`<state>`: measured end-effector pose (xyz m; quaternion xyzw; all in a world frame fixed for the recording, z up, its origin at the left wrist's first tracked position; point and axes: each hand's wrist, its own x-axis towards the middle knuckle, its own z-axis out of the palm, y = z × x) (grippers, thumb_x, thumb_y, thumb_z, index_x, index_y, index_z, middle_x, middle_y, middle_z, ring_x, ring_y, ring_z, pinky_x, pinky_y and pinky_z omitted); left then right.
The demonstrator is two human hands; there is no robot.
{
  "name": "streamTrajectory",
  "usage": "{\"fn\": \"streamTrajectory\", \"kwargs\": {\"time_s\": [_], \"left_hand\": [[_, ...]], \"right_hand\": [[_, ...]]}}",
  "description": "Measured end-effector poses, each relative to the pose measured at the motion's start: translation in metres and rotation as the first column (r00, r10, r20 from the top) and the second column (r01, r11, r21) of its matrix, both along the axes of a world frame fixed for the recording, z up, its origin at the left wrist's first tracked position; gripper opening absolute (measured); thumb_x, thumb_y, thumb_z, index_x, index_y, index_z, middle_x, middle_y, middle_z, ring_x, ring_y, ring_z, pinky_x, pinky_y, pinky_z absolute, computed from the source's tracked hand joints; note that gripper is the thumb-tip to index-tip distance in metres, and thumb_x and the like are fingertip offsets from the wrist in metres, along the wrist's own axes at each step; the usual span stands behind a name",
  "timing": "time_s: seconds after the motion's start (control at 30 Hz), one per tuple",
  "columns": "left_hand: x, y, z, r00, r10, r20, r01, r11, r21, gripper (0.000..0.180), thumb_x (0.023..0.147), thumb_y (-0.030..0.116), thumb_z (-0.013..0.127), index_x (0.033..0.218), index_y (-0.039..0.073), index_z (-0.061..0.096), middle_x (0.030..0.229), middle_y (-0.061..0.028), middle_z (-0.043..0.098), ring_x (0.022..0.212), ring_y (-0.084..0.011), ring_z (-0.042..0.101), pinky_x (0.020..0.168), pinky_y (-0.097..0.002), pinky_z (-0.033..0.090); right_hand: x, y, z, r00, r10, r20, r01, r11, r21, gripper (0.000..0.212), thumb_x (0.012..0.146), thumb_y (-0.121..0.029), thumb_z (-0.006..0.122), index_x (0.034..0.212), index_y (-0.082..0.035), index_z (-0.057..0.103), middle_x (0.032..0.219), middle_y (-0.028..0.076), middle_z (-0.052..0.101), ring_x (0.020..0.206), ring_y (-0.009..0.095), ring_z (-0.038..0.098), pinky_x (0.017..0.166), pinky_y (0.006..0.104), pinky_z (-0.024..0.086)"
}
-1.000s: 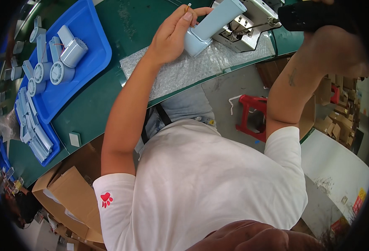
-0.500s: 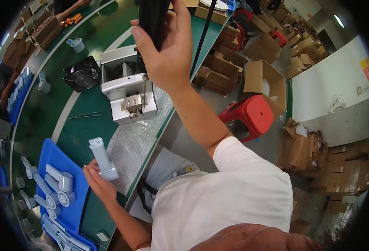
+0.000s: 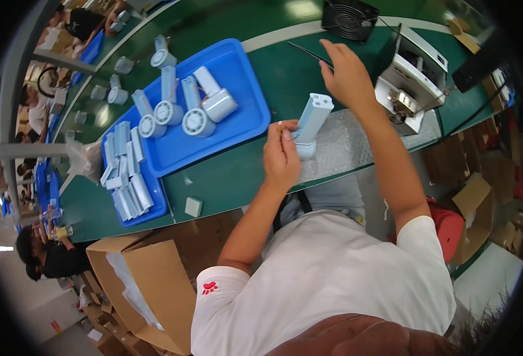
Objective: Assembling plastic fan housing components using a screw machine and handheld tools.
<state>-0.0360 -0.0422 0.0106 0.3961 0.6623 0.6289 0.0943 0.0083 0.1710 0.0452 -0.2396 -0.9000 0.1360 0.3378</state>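
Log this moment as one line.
left hand: holding light-blue part | right hand: fingers spread by dark tweezers, contact unclear | silver machine: on green table, right | blue tray: left

We can read no words or numbers here; the only clear sign we see is a red paw print point(image 3: 209, 288) on the white left sleeve point(image 3: 225, 304).

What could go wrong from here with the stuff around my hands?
The left hand grips the light-blue part near its lower end, with most of the handle sticking up free, so it might tip or slip.

The right hand is spread beside the dark tweezers, so a careless brush could nudge them or perhaps poke a finger.
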Motion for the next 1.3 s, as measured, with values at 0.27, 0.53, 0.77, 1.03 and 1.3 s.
{"fn": "streamTrajectory", "kwargs": {"time_s": [0.27,0.53,0.77,1.03,1.3], "left_hand": [[-0.005,-0.001,0.018,0.992,0.11,-0.058,-0.121,0.963,-0.24,0.019,0.099,0.014,0.05,0.114,0.002,0.052,0.094,-0.0194,0.065,0.085,-0.0384,0.065,0.073,-0.0428,0.05],[-0.014,0.005,0.025,0.983,0.048,-0.177,-0.11,0.926,-0.362,0.038,0.096,0.013,0.053,0.132,0.002,0.044,0.107,-0.0207,0.067,0.092,-0.0417,0.066,0.078,-0.0493,0.051],[-0.024,0.022,0.022,0.952,-0.01,-0.307,-0.122,0.906,-0.405,0.046,0.096,0.015,0.054,0.137,-0.001,0.042,0.126,-0.0273,0.057,0.111,-0.0447,0.058,0.091,-0.0479,0.049],[0.027,0.032,0.057,0.933,-0.093,-0.349,0.017,0.977,-0.215,0.033,0.086,0.008,0.069,0.118,0.005,0.064,0.124,-0.016,0.06,0.112,-0.0361,0.056,0.098,-0.0428,0.044],[0.047,0.06,0.034,0.643,-0.544,-0.539,0.474,0.835,-0.278,0.025,0.075,0.018,0.079,0.099,0.011,0.075,0.098,-0.0039,0.066,0.095,-0.0285,0.058,0.083,-0.0392,0.049]], "right_hand": [[-0.049,0.024,-0.037,0.889,-0.213,0.404,0.266,0.961,-0.08,0.027,0.083,-0.011,0.064,0.106,0.002,0.061,0.104,0.024,0.062,0.098,0.04,0.062,0.088,0.0466,0.052],[0.025,-0.03,0.022,0.998,-0.055,-0.007,0.05,0.953,-0.3,0.03,0.082,-0.015,0.068,0.107,0.002,0.066,0.094,0.019,0.064,0.08,0.03,0.065,0.073,0.0391,0.052],[0.133,-0.08,-0.027,0.829,-0.08,-0.554,-0.207,0.876,-0.435,0.019,0.08,0.003,0.072,0.098,0.001,0.068,0.093,0.007,0.064,0.08,0.013,0.065,0.067,0.026,0.052],[0.193,-0.092,-0.049,0.923,-0.124,-0.365,-0.072,0.875,-0.479,0.018,0.082,0.006,0.073,0.099,0.001,0.074,0.099,0.009,0.067,0.079,0.013,0.065,0.066,0.0224,0.051],[0.224,-0.089,-0.022,0.88,-0.102,-0.465,-0.211,0.792,-0.573,0.023,0.083,0.01,0.07,0.105,0.004,0.072,0.099,0.012,0.068,0.075,0.013,0.063,0.062,0.0217,0.049]]}}
